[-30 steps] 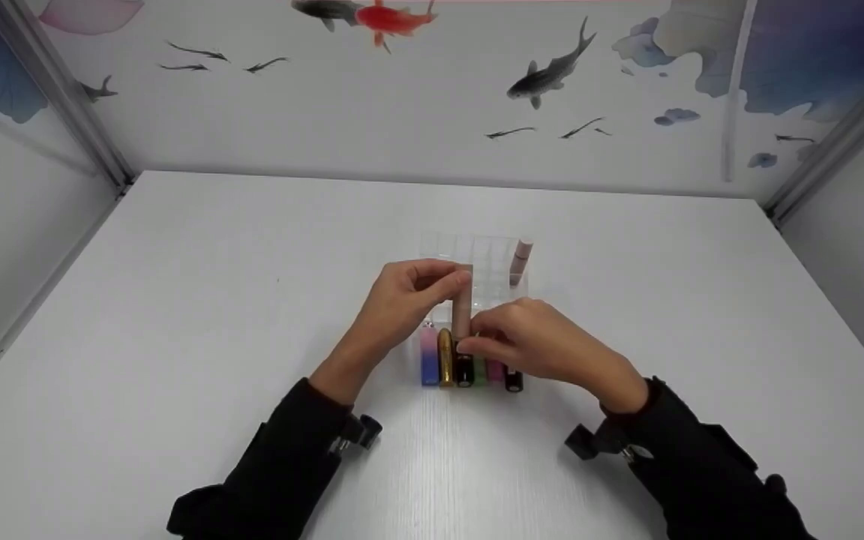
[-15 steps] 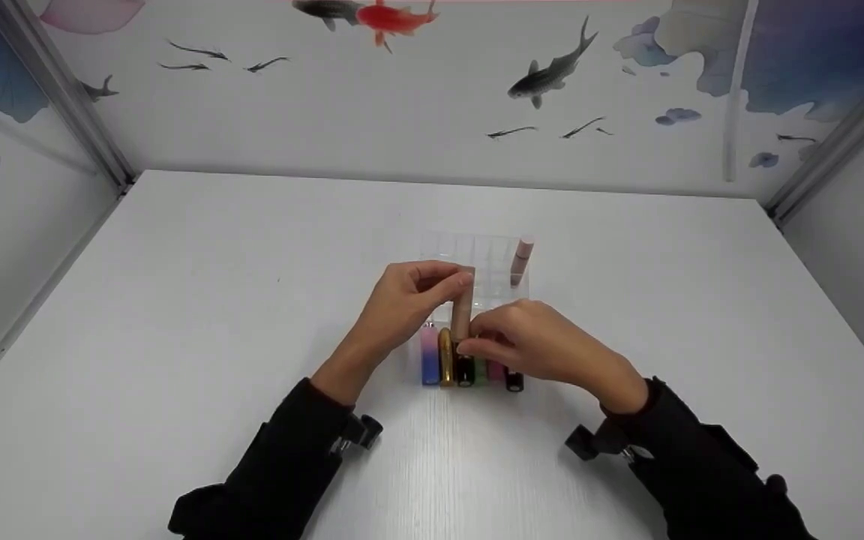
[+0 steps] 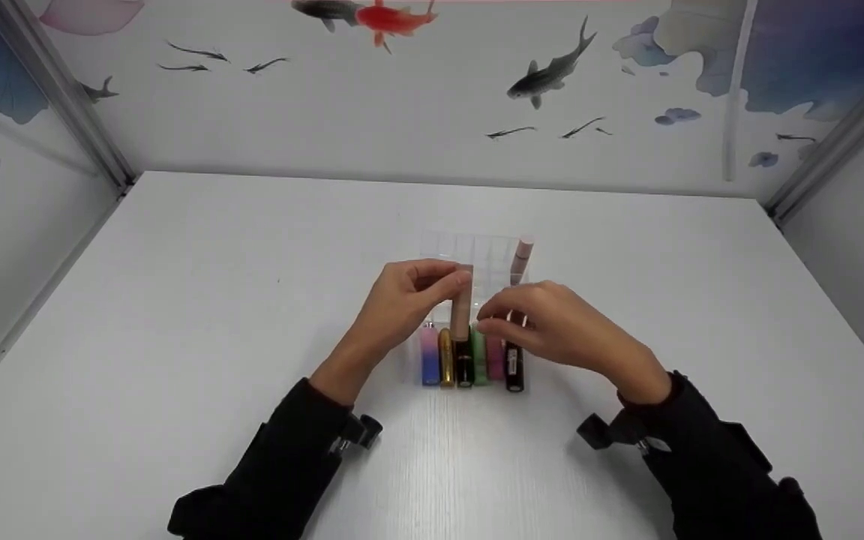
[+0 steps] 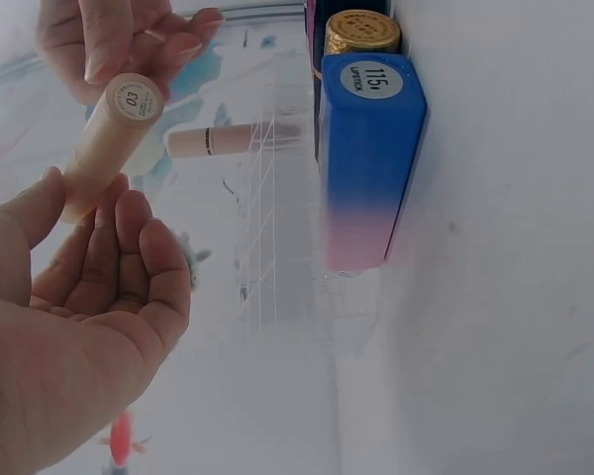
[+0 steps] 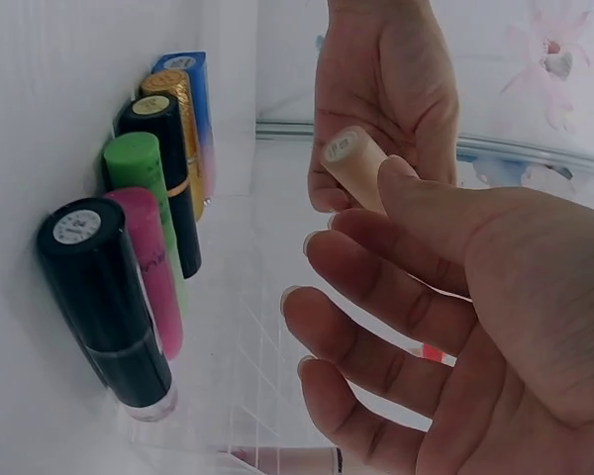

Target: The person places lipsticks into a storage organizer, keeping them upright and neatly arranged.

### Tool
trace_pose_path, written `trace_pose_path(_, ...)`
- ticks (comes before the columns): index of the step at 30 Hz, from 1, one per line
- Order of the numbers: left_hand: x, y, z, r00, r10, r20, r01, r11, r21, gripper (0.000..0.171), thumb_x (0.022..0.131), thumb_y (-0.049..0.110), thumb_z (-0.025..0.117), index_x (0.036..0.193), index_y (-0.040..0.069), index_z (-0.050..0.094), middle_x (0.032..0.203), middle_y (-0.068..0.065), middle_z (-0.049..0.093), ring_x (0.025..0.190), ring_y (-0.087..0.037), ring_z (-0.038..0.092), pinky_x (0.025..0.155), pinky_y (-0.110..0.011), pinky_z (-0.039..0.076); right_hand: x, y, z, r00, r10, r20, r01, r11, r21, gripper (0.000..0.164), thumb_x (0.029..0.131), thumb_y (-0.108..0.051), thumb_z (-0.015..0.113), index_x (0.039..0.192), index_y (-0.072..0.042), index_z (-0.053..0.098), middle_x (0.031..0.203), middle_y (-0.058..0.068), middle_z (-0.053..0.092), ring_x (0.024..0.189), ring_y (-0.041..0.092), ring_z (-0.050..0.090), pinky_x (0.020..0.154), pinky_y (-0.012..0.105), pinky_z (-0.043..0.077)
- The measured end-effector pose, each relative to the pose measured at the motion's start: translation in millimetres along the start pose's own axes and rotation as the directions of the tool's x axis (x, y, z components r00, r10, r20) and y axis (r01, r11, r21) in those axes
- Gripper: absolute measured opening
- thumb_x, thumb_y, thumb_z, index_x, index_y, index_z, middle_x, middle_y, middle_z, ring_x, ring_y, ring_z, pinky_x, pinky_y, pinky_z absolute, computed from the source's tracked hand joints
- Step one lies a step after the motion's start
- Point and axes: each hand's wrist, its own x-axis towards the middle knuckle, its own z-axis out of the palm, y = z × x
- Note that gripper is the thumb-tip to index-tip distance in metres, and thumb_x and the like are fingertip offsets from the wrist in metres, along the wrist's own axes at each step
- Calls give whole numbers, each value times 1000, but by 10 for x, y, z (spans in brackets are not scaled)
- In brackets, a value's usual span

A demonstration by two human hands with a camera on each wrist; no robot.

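My left hand (image 3: 413, 296) pinches a beige lipstick tube (image 3: 461, 311) between thumb and fingers, over the clear compartment organizer (image 3: 493, 285). In the left wrist view the tube's round end label (image 4: 136, 100) points away from that hand. Just right of the tube is my right hand (image 3: 559, 322), its fingers loosely bent and spread. Its thumb overlaps the tube in the right wrist view. Below the hands lies a row of lipsticks: a blue-and-pink one (image 4: 371, 158), a gold one (image 3: 446, 360), a black one (image 5: 158, 148), a green one (image 5: 137, 163), a magenta one (image 5: 144, 247) and another black one (image 5: 89, 267).
A pale pink lipstick tube (image 3: 522, 255) stands tilted in the organizer's back right compartment. The white table (image 3: 177, 337) spreads around it, bounded by a back panel (image 3: 417, 112) printed with fish and by side panels.
My right hand has drawn off the beige lipstick tube, moving right and slightly up, so more of the green, magenta and black lipsticks shows. My left hand stays in place with the tube.
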Motion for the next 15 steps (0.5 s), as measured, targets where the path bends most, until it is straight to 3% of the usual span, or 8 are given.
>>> trace_pose_path(4,0,3,-1,1000,-4,2,4,1000,0,36,116,21,74,142,-2,80,137,-19,85,125,-28,79,122,-60,59,-48,20,-121,998,23,-52,-24,999,-24,17,115,-15,75,120,-3,86,109,9,89,95,24,81,84,37,67)
trace_pose_path(10,2,13,3,1000,-20,-9,20,1000,-2,37,116,22,73,143,-3,79,139,-19,84,129,-29,79,121,-48,62,-92,69,-220,990,70,-122,-85,988,-127,10,109,-4,80,115,0,86,109,13,88,93,30,83,84,49,70)
trace_pose_path(15,4,6,2,1000,-23,-21,22,1000,-8,36,116,21,74,143,-3,79,139,-19,84,128,-30,79,121,-49,62,-73,139,-182,986,127,-108,-147,966,-211,10,103,1,85,113,1,87,110,15,88,93,32,83,85,52,69)
